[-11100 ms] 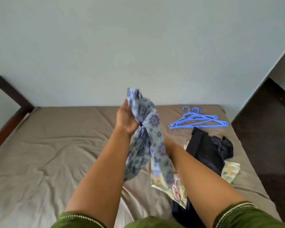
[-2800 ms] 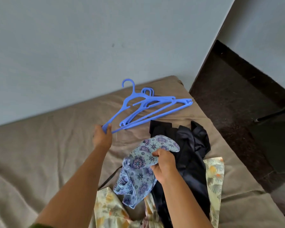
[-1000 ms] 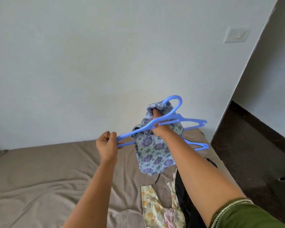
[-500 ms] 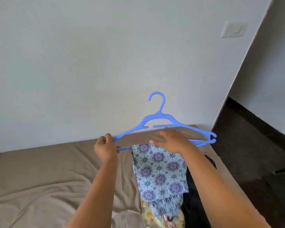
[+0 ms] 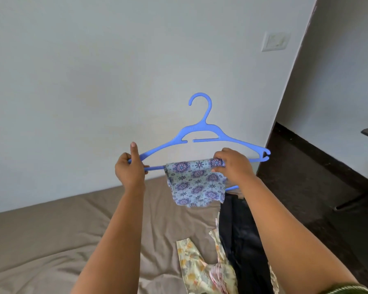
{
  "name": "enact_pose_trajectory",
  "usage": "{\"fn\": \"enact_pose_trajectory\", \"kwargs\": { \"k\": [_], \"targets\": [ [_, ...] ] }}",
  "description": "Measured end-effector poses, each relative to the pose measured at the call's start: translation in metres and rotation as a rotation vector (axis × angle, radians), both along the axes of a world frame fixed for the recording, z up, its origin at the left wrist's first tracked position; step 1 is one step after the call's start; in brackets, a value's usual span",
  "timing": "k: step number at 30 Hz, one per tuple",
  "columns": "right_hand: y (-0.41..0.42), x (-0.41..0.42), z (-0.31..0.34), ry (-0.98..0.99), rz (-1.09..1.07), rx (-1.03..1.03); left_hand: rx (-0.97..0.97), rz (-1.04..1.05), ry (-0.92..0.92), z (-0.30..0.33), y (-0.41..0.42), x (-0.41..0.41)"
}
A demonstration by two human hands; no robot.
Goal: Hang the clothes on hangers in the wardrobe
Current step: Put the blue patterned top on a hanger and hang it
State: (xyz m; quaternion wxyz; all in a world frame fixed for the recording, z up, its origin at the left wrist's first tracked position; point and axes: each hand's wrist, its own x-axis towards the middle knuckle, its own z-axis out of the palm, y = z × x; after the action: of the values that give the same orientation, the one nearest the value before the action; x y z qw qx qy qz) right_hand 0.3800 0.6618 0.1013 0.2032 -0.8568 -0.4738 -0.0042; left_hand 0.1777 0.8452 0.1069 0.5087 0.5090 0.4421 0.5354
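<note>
1. Fingers (image 5: 218, 155), R hand (image 5: 234, 166): I see them curled over patterned cloth (image 5: 194, 181) on bar of blue hanger (image 5: 202, 132).
2. L hand (image 5: 130, 170): grips hanger's L end, thumb up.
3. Cloth: draped on bar, above bed (image 5: 51, 230).

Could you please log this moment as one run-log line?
left hand: grips blue hanger | right hand: pinches patterned cloth draped over its bar | wardrobe: unseen

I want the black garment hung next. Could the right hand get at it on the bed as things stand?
Probably not yet: the right hand pinches the patterned scarf on the blue hanger. The black garment lies uncovered just below, so once freed, likely yes.
</note>
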Motion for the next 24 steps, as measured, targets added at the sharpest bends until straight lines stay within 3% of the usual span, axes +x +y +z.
{"fn": "enact_pose_trajectory", "kwargs": {
  "k": [3,5,9,17,20,24],
  "targets": [
    [-0.016,0.002,0.012,0.065,-0.049,0.083,0.051,-0.123,-0.171,0.010,-0.009,0.003],
    [-0.030,0.000,0.020,0.123,-0.088,0.144,-0.038,-0.354,-0.347,0.005,-0.017,0.006],
    [-0.059,-0.009,0.028,0.185,-0.145,0.251,0.150,-0.840,0.123,-0.018,-0.045,0.020],
    [-0.142,-0.040,-0.015,0.098,-0.303,0.176,-0.114,-1.106,0.093,-0.024,-0.109,0.053],
    [-0.187,-0.060,-0.040,0.326,-0.382,0.165,-0.099,-1.243,0.155,-0.037,-0.139,0.059],
    [-0.248,-0.105,-0.068,0.742,-0.497,-0.073,-0.055,-1.488,0.298,-0.054,-0.182,0.062]
  ]
}}
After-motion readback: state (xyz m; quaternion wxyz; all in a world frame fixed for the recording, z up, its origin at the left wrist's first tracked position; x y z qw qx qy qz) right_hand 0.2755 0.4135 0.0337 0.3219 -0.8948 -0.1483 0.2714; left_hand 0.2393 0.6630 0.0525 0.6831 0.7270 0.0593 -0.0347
